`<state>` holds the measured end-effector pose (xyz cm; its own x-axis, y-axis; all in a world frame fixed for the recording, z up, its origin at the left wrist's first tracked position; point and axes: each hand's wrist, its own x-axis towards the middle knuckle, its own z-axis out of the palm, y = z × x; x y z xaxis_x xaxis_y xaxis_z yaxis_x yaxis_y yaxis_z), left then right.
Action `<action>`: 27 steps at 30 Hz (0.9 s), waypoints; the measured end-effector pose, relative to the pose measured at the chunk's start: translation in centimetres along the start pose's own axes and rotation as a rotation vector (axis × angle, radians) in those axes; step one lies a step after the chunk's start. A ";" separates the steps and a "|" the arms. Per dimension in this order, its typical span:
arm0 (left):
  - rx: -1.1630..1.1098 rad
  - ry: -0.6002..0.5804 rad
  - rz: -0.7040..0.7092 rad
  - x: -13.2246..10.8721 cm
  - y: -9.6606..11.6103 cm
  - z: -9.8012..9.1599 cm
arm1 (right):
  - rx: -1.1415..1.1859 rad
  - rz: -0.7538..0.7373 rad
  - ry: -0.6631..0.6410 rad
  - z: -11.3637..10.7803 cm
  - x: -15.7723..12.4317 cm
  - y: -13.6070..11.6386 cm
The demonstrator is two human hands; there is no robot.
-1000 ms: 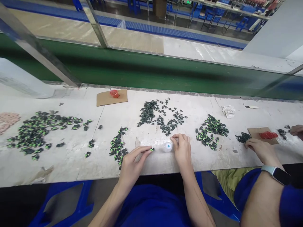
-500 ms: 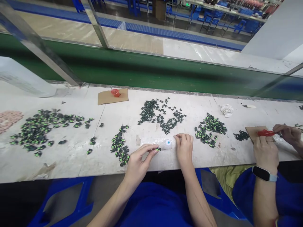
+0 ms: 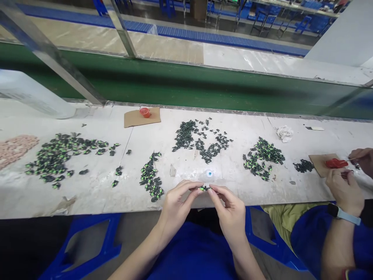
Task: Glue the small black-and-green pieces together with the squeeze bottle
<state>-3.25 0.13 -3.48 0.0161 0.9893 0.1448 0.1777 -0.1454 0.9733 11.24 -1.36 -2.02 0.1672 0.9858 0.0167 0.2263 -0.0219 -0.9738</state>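
Being pinched between fingertips of left hand [image 3: 175,204] and right hand [image 3: 231,214], one green-black part [image 3: 204,188] is held near one white bottle [image 3: 209,174].

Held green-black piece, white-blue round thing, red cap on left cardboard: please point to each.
green-black piece [image 3: 204,188], head view, its visible middle
white-blue round thing [image 3: 209,174], head view, blue centre
red cap [image 3: 145,112], head view, its top

Left hand [image 3: 175,206], right hand [image 3: 230,212]: bare, slim fingers, short nails. Forearms behind grip bare as far as frame edge. Blue garment [image 3: 192,252] below grip, between forearms: plain cloth, covers torso and lap.
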 end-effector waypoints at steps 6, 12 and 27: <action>0.042 -0.014 0.057 -0.2 0.0 -0.1 | 0.052 0.010 -0.079 -0.2 0.5 0.3; 0.050 -0.027 0.082 -0.3 -0.1 0.0 | 0.190 0.100 -0.093 -0.1 0.3 0.4; -0.041 -0.106 -0.088 -0.2 0.9 -0.3 | 0.074 -0.173 -0.142 -0.8 0.5 0.7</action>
<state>-3.41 -0.23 -2.53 0.1064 0.9935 0.0407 0.1430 -0.0558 0.9881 12.29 -1.06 -2.52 -0.0061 0.9875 0.1577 0.1684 0.1565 -0.9732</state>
